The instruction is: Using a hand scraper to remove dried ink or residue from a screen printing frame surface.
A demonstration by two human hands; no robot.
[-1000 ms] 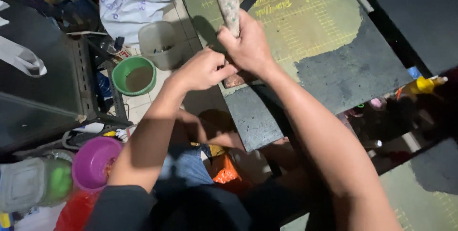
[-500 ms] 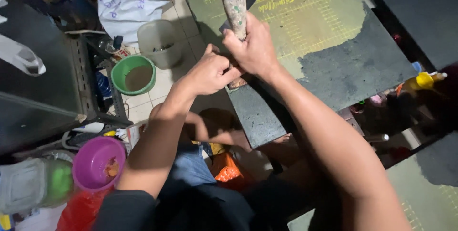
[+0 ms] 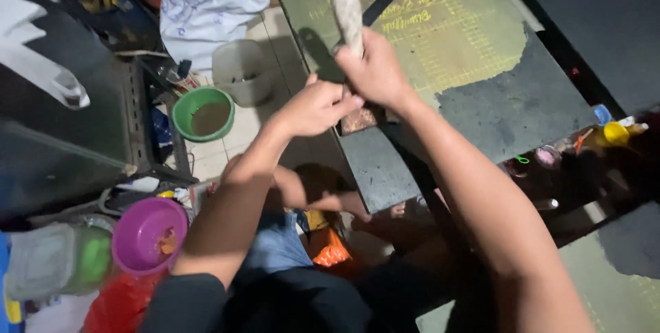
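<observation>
So the biggest thing in view was the dark flat panel with a yellowish gridded patch (image 3: 474, 51), where grey coating covered only part of the surface. Next down in size, off to the side on the tiled floor, sat a pale plastic bucket (image 3: 242, 70), a green round bowl holding brown liquid (image 3: 203, 113) and a purple plastic bowl (image 3: 149, 235). The right hand (image 3: 375, 72) was wrapped tight round a long, paint-crusted wooden handle (image 3: 346, 4) standing nearly upright over the panel's edge. The left hand (image 3: 316, 107) had its fingers pinched narrow just below, right by a small tray of reddish-brown grit (image 3: 359, 120) — I couldn't tell exactly what they pinched. Doing this well probably meant keeping the handle steady and working directly over the tray — less spill.
</observation>
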